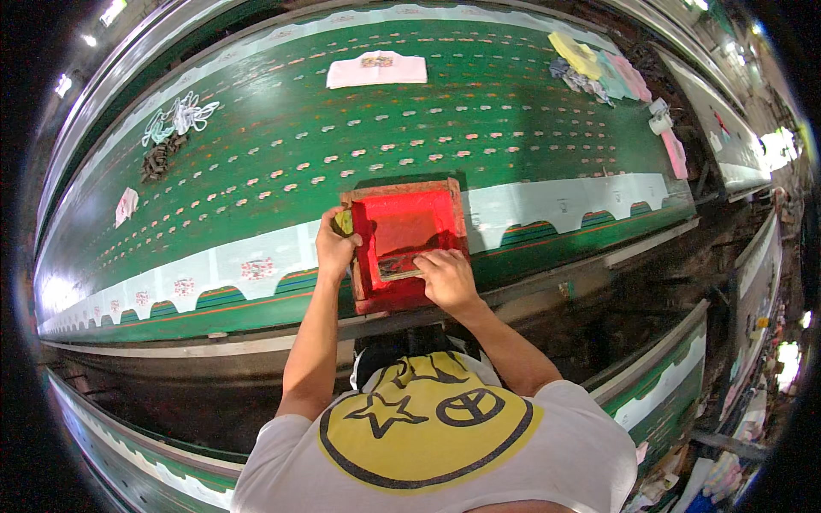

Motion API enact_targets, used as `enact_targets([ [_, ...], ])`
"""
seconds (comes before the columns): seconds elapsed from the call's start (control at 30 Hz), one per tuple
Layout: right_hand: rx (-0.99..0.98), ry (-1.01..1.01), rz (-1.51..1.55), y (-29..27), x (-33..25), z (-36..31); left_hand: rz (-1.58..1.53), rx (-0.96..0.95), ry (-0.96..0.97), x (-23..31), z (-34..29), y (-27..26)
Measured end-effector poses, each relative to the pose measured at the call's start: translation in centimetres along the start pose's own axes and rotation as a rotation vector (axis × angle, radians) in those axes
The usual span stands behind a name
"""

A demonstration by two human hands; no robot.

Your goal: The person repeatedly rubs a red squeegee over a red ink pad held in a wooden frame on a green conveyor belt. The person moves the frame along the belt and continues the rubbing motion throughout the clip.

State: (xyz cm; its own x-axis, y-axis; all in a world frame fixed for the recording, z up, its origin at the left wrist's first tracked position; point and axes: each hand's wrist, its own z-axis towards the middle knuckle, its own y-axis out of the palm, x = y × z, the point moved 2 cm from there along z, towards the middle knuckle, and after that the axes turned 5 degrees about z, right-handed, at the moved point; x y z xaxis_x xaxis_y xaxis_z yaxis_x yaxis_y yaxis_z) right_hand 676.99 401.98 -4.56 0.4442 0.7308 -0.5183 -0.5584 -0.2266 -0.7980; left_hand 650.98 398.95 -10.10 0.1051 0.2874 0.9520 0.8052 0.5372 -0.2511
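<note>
A wooden screen-printing frame (457, 224) with red ink inside lies over the near edge of the green table, on a pale scalloped fabric strip (539, 203). My left hand (336, 242) is closed around the frame's left side, next to a yellow-green patch (343, 222) on the wood. In the lower part of the frame my right hand (447, 278) grips a squeegee (399, 272) by its top edge. The blade meets the red mesh, though its contact line is hidden. Printed motifs (256, 268) show on the strip left of the frame.
The long green table (282, 128) carries rows of small printed marks. A folded pink cloth (376, 70) lies at the far middle, coloured cloths (590, 64) at far right, and tangled cords (180, 118) at left. Another table (658, 385) stands at lower right.
</note>
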Motion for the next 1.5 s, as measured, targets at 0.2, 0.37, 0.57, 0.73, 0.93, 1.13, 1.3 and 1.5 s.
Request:
enact_targets([
  [0.2,-0.022,0.01,-0.071,-6.2,8.0,-2.9,-0.096,0.005,0.031,-0.1,-0.3,11.0],
  [0.37,-0.056,0.05,-0.087,-8.4,12.7,-4.7,-0.102,-0.046,-0.076,1.5,-1.1,16.5],
  [0.57,-0.087,0.022,-0.007,-9.0,14.2,-5.4,0.018,0.021,-0.055,0.2,-0.9,17.3],
  [0.73,-0.073,0.016,0.0,-9.1,14.2,-5.6,0.027,0.006,-0.088,0.9,-1.2,17.4],
  [0.93,-0.058,0.006,0.001,-8.8,14.3,-5.9,0.18,0.048,-0.091,1.3,-1.4,17.3],
  [1.13,-0.022,0.021,-0.023,-8.8,14.3,-6.0,0.273,0.06,-0.076,1.6,-1.3,17.6],
  [1.3,0.0,-0.036,0.009,-9.5,13.9,-6.5,0.258,0.052,-0.047,0.6,-1.0,17.3],
  [1.5,-0.003,-0.05,0.0,-9.8,12.8,-8.8,0.327,0.058,-0.104,0.8,-2.1,17.6],
])
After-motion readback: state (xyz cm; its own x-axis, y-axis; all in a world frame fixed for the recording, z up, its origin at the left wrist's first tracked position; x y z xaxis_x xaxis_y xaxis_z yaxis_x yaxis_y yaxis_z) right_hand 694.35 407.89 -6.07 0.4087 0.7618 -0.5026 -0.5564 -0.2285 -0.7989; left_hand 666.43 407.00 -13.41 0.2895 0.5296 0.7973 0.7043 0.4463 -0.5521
